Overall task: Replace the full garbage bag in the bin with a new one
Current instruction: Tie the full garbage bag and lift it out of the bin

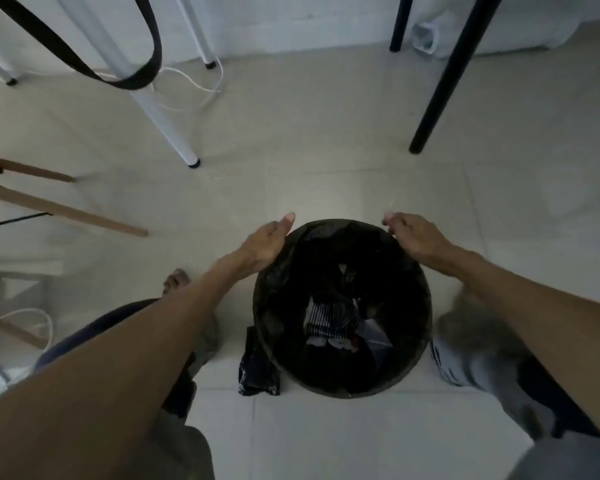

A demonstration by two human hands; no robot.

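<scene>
A round black bin (411, 370) stands on the tiled floor between my knees. It is lined with a black garbage bag (281, 289) that holds striped and white rubbish at the bottom. My left hand (265, 244) rests on the far left of the rim, fingers curled on the bag's edge, thumb pointing up. My right hand (411, 235) is on the far right of the rim, fingers pinched at the bag's edge. A folded black new bag (258, 367) lies on the floor against the bin's left side.
A white table leg (167, 123) and a black leg (440, 84) stand beyond the bin. Wooden chair legs (66, 213) reach in from the left. White cables (194, 88) lie on the floor at the back. My bare foot (175, 280) is left of the bin.
</scene>
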